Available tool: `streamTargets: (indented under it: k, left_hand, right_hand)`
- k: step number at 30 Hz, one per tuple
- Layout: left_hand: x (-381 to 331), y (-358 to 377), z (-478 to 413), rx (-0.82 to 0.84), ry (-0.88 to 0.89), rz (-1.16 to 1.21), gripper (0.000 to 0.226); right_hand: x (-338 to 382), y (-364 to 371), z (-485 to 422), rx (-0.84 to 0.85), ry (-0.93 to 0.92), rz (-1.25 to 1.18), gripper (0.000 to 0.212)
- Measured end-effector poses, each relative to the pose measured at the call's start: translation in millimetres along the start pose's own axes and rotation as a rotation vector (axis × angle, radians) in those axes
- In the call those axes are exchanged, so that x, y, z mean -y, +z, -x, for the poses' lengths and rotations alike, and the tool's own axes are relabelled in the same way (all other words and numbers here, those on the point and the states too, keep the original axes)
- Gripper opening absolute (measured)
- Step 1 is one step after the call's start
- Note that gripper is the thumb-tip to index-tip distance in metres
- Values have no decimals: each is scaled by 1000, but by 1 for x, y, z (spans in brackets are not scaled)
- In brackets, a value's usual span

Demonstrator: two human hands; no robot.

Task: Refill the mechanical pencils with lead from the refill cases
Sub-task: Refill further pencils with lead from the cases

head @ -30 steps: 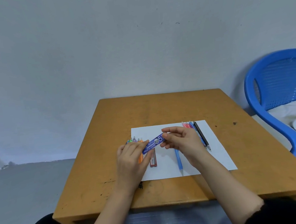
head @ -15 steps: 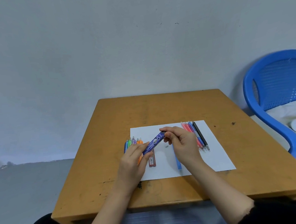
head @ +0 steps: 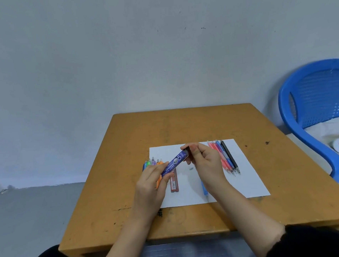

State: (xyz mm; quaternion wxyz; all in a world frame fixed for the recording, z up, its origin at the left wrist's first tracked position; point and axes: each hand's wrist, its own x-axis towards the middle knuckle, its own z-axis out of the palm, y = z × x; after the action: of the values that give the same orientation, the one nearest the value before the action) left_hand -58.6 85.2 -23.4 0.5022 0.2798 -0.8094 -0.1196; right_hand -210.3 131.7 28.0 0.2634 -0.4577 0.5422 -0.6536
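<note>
The wooden table [head: 184, 127] carried a white sheet [head: 248, 183], with a blue chair [head: 314, 118] well off to the sheet's right. Above the sheet's left half, the left hand [head: 150, 186] curled round the lower end of the blue lead case [head: 174, 165]. The right hand [head: 205, 164] pinched the case's upper end, seemingly working it open. A row of red, blue and black pencils [head: 225, 158] lay on the sheet's right part. A brighter bunch [head: 152, 162] lay at its left edge. One light blue pencil [head: 204, 189] lay alone near the sheet's middle, partly under the right wrist, and a red lead case [head: 174, 183] lay beneath the held one. A tiny pale piece [head: 191, 168] sat mid-sheet, too small to identify. No lead showed, so the refilling looked barely begun, though which pencils were already filled could not be told.
</note>
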Motion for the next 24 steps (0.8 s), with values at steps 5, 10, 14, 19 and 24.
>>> streamTargets:
  k: [5, 10, 14, 19, 24]
  left_hand:
    - [1, 1, -1, -52, 34, -5, 36]
    - [1, 1, 0, -69, 31, 9, 38]
    - [-7, 0, -5, -49, -25, 53, 46]
    - [-22, -5, -13, 32, -358, 331, 35]
    - [-40, -12, -31, 35, -1176, 1297, 47]
  right_hand:
    - [0, 6, 11, 132, 133, -85, 27]
    - [7, 4, 11, 157, 129, -126, 21]
    - [14, 0, 5, 123, 71, -101, 24]
    - [6, -16, -3, 121, -212, 399, 32]
    - [-11, -30, -8, 163, -544, 743, 37]
